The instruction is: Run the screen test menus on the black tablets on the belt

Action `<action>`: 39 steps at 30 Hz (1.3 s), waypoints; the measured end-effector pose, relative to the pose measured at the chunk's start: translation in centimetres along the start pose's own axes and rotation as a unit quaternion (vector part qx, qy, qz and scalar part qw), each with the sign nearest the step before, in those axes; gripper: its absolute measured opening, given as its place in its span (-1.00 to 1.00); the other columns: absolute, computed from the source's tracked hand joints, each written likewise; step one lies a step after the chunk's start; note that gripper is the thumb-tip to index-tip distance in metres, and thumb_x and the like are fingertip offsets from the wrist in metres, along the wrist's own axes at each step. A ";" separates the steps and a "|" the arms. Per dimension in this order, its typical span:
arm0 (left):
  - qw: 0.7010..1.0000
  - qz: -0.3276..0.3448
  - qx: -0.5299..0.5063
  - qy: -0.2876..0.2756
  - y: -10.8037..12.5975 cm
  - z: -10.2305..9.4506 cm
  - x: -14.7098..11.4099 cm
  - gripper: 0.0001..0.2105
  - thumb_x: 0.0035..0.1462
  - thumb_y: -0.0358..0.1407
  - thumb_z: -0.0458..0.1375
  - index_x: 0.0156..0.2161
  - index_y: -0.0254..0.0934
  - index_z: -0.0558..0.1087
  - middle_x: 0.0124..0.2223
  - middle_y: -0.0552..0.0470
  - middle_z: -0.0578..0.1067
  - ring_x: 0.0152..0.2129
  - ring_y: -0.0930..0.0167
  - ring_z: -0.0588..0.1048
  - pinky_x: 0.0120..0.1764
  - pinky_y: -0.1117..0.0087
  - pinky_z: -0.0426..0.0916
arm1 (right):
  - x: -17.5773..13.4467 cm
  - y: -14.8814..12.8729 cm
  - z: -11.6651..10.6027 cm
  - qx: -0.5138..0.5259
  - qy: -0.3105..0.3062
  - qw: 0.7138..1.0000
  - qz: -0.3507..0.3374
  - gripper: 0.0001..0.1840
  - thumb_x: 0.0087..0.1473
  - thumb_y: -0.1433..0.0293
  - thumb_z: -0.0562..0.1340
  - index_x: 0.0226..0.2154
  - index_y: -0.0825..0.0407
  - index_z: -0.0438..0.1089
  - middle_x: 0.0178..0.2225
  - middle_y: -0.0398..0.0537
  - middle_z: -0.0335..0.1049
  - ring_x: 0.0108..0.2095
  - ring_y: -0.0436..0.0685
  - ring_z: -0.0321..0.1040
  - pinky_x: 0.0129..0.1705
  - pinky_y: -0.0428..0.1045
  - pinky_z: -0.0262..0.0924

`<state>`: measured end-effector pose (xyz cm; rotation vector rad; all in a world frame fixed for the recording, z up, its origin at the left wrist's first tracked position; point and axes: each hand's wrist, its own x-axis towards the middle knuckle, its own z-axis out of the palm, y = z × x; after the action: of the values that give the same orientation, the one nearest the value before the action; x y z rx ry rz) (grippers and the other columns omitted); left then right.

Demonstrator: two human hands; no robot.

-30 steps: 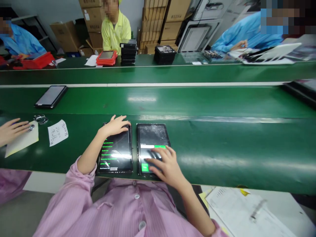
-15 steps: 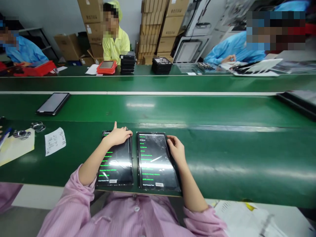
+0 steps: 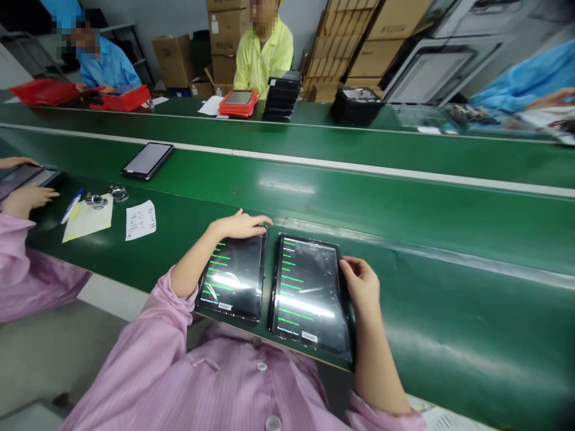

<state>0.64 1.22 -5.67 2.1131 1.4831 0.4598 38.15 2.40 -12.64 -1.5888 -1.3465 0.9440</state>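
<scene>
1. Two tablets lie side by side under this pair of hands. The right hand (image 3: 363,281) looks closed on the outer edge of the right tablet (image 3: 309,293), thumb and fingers drawn together there.
2. Just a second ago that hand was over the glass, above a panel with green buttons. Now a list shows, mostly green lines, and the hand is off at the edge. I'd judge that panel has been left and touching has given way to holding.
3. Across from that grip, the left hand (image 3: 238,226) lies over the far end of the left tablet (image 3: 236,278), as it did a second ago. From here I can't tell whether its fingers clamp the edge. That screen shows a similar list.
4. Farther out past the left hand are a handwritten note (image 3: 141,220), then yellowish paper (image 3: 90,224) with a pen (image 3: 72,205) beside it.
5. Beyond those, a co-worker's hand (image 3: 30,199) is at a dark device (image 3: 33,177), which has come into view with the camera's swing left.
6. Ahead of both grips, another tablet (image 3: 147,160) lies on the green surface (image 3: 202,170).
</scene>
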 end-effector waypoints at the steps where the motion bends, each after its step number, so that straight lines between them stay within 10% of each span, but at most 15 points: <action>1: 0.996 -0.017 -0.059 0.071 -1.9 -0.4 -0.2 -0.74 0.26 -0.05 0.13 -0.05 -0.08 0.50 -0.23 0.08 0.62 -0.27 0.35 0.58 0.11 0.12 0.31 | 0.1 0.1 0.0 -0.004 -0.001 1.000 0.004 -0.53 -0.21 0.03 0.29 -0.33 0.04 0.46 -0.36 0.05 0.52 -0.32 0.21 0.43 -0.18 0.11 0.29; 5: 0.881 -0.137 -0.145 0.430 -8.8 -1.7 -1.5 -0.72 0.33 -0.13 0.04 -0.35 -0.22 0.42 -0.55 0.13 0.41 -0.58 0.45 0.41 -0.32 0.43 0.34 | 0.1 0.3 -0.1 -0.022 0.003 1.000 -0.005 -0.55 -0.20 0.03 0.28 -0.35 0.04 0.47 -0.38 0.04 0.52 -0.35 0.20 0.42 -0.21 0.09 0.27; 9: 0.804 -0.174 -0.130 0.553 -11.5 -1.9 -2.3 -0.67 0.41 -0.22 -0.18 -0.38 -0.19 0.29 -0.59 0.17 0.23 -0.60 0.43 0.32 -0.38 0.44 0.25 | -0.2 0.0 0.0 -0.021 0.012 1.000 -0.016 -0.55 -0.18 0.04 0.27 -0.35 0.05 0.48 -0.39 0.06 0.53 -0.37 0.20 0.42 -0.24 0.08 0.27; 39: 0.840 -0.216 -0.078 0.492 -11.3 -1.6 -2.3 -0.74 0.34 -0.27 -0.11 -0.34 -0.21 0.35 -0.55 0.14 0.29 -0.57 0.44 0.32 -0.41 0.47 0.21 | -0.8 -0.8 0.4 -0.031 0.019 0.998 -0.049 -0.54 -0.09 -0.01 0.22 -0.32 0.04 0.43 -0.34 0.09 0.51 -0.30 0.23 0.41 -0.13 0.14 0.29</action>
<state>-9.67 2.47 -10.91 1.3211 2.2638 1.5672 37.41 1.76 -12.05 -1.5645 -1.4271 0.8163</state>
